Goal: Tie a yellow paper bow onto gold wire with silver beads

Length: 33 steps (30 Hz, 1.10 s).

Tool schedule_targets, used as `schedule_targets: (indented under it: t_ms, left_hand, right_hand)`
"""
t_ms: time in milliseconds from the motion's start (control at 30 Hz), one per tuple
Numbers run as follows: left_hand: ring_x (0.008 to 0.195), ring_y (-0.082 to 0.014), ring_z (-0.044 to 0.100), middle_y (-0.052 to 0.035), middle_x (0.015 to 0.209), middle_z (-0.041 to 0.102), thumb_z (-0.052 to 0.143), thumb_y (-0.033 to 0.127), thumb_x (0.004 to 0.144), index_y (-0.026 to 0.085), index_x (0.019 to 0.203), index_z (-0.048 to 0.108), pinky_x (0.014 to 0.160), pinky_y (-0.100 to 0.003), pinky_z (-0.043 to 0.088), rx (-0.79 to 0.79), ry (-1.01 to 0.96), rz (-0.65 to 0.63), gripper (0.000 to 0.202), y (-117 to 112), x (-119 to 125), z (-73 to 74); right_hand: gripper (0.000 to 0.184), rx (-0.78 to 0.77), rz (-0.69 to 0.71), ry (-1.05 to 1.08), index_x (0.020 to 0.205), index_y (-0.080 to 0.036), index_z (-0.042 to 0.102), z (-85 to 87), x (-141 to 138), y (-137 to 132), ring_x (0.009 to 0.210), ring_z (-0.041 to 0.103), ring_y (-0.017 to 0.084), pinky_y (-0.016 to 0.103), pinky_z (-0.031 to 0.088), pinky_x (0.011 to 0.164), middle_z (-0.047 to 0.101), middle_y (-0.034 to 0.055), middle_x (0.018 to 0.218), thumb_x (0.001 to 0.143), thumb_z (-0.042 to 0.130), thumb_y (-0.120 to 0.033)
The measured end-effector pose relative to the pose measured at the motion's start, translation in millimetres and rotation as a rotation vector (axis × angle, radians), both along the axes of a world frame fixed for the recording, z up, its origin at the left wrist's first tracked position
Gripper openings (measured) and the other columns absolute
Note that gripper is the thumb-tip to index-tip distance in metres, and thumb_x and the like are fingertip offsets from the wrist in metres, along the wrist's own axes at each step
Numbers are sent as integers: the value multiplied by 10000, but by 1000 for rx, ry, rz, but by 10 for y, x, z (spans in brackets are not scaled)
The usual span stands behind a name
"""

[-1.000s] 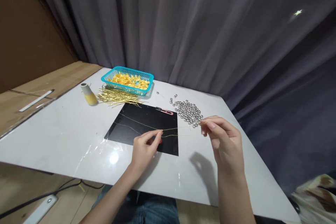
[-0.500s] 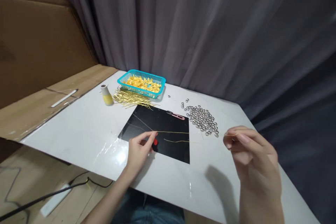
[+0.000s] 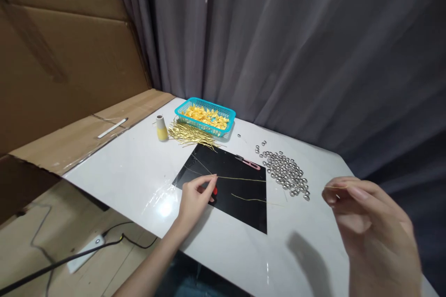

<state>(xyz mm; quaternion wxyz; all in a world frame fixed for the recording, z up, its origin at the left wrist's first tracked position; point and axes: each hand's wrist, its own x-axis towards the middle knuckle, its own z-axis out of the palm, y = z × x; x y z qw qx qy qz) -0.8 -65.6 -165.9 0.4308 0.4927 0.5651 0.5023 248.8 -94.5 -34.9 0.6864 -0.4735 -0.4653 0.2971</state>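
My left hand (image 3: 198,196) is closed in a pinch over the black sheet (image 3: 244,217), holding a thin gold thread (image 3: 240,179). The thread runs rightward from its fingertips, and a fainter length trails off to the upper left. Something small and red (image 3: 215,191) shows by the left fingers; its kind is unclear. My right hand (image 3: 374,218) is raised at the right, thumb and forefinger pinching a bit of gold thread. Whether this is the same thread I cannot tell. Another loose piece of thread (image 3: 249,199) lies across the sheet's right side.
Pink-handled thread snips (image 3: 249,163) lie at the sheet's upper edge. Silver beads (image 3: 285,171) are heaped to its right. Behind stand a blue basket (image 3: 230,113) of yellow pieces, a bundle of gold strips (image 3: 191,134) and a yellow-and-grey cone (image 3: 161,129). Cardboard (image 3: 69,55) borders the left.
The view has shifted, so the table's contents appear farther right and slightly lower. My right hand appears farther right and nearer the camera. Both hands keep their pinches.
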Motion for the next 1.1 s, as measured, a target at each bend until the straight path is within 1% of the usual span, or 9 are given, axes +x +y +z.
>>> schedule_targets:
  t_ms: [67,167,300,400,533,733,833,1000,1100]
  left_hand:
    - [463,-129,639,-90,1022,772,598,474,878,184,880,776,490,-267,526,-3,27,-13,339,-13,-3,-9]
    - [445,-131,622,-61,904,787,596,443,884,198,881,784,500,-263,499,-5,81,-40,309,-39,8,-3]
    - [450,-130,606,-28,819,782,569,411,899,211,853,785,517,-255,469,-1,129,-84,298,-88,47,23]
    - [474,-137,605,-17,789,774,550,398,906,212,837,777,521,-252,456,-6,150,-106,302,-109,68,23]
    - [493,-149,604,-14,741,763,541,389,903,205,815,767,523,-256,438,-20,184,-106,304,-99,69,2]
    - [457,-149,595,-22,714,765,515,410,908,198,813,771,516,-263,426,-55,218,-125,345,-77,76,8]
    - [469,-161,619,-30,727,771,518,416,904,196,885,780,542,-274,454,-72,234,-138,342,-63,76,13]
    - [475,-186,643,-40,636,739,533,446,898,153,1097,739,544,-288,482,-92,274,-125,410,-57,20,-18]
    - [475,-173,631,-50,713,750,544,433,893,153,1113,716,517,-281,480,-67,315,-114,396,-67,-99,-42]
  right_hand:
    - [91,-19,56,22,669,-230,733,32,-81,96,722,550,152,249,452,616,636,17,739,747,689,-209]
    - [102,-61,170,73,685,-231,726,66,-243,282,785,568,155,245,468,688,638,16,773,762,660,-222]
    - [129,-102,300,124,653,-229,711,131,-461,501,768,562,158,262,472,716,613,16,730,759,639,-239]
    - [121,-134,342,187,624,-228,691,196,-548,570,735,562,160,275,480,708,591,12,702,734,646,-254]
    - [127,-151,330,278,608,-225,660,231,-513,536,666,543,139,268,487,686,550,-8,642,730,650,-258]
    - [116,-174,314,186,628,-217,673,153,-373,361,634,549,130,249,478,650,550,-12,601,731,683,-269]
    - [128,-176,325,169,642,-216,678,117,-343,299,639,552,131,248,482,656,559,-8,605,754,675,-279]
    - [141,-161,339,156,654,-212,682,110,-325,289,638,556,128,243,493,667,566,-8,605,775,665,-282]
    - [139,-151,353,156,649,-216,684,114,-325,305,646,564,127,236,494,670,573,-10,611,769,677,-285]
